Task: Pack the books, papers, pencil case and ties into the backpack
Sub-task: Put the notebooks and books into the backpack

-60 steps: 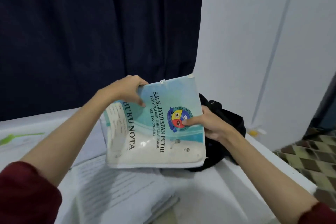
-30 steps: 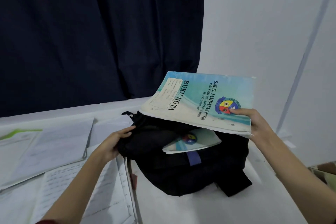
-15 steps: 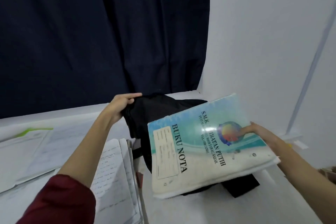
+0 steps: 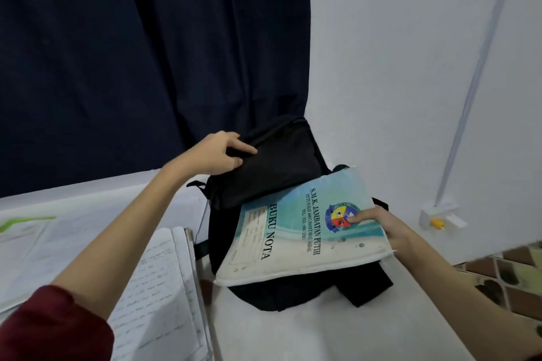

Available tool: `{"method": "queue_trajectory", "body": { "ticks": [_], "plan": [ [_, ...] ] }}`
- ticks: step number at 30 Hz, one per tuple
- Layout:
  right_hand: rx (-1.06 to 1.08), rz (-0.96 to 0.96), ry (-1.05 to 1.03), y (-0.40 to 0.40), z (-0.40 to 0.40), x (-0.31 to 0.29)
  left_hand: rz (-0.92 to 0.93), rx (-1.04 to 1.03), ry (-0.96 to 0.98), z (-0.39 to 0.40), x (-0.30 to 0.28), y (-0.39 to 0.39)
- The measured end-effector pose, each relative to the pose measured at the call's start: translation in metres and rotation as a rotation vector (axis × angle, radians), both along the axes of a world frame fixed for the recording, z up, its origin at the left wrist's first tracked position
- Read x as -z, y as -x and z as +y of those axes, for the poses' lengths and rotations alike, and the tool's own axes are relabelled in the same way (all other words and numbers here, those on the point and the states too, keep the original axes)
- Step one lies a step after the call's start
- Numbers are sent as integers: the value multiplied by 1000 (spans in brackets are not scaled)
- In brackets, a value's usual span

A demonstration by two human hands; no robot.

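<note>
Now | left hand [image 4: 218,153] grips flap of black fabric backpack [image 4: 281,155] | right hand [image 4: 384,224] pinches blue-white "BUKU NOTA" notebook [image 4: 302,231], resting on the bag, perhaps partly inside | advice: lift flap higher, slide spine first.

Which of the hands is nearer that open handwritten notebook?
Left. The left hand grips the backpack flap, beyond the handwritten notebook; the right hand holds the blue book farther right.

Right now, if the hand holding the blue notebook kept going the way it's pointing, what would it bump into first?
Probably the black backpack. The right hand pinches the notebook and points left and away, toward the flap the left hand holds up. The notebook's far edge already sits at that opening, though depth is hard to judge.
</note>
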State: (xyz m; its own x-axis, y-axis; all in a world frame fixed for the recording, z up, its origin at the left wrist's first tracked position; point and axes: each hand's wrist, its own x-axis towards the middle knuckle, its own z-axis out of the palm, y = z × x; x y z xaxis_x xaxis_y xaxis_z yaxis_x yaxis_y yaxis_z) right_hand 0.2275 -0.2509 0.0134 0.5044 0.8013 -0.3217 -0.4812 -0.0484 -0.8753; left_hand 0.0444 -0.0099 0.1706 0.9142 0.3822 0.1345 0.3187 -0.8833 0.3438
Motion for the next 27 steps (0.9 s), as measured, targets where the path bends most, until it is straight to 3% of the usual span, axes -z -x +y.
{"method": "queue_trajectory", "body": {
  "ticks": [5, 10, 13, 15, 21, 24, 27],
  "plan": [
    [249, 38, -47, 7, 9, 9, -198, 92, -61, -8, -17, -5],
    [440, 105, -101, 23, 38, 14, -226, 175, -149, -23, -19, -15],
    [477, -20, -24, 38, 47, 15, -231, 185, -146, -23, -15, -18],
    [641, -54, 22, 45, 53, 18, -245, 182, -153, -22, -14, -20],
    [945, 135, -90, 69, 97, 20, -353, 188, -155, -27, -23, -30],
    [954, 183, -64, 74, 123, 22, -363, 204, -163, -27, -27, -32],
    [805, 197, 41, 68, 123, 29, -348, 238, -195, -25, -26, -32]
  ]
}}
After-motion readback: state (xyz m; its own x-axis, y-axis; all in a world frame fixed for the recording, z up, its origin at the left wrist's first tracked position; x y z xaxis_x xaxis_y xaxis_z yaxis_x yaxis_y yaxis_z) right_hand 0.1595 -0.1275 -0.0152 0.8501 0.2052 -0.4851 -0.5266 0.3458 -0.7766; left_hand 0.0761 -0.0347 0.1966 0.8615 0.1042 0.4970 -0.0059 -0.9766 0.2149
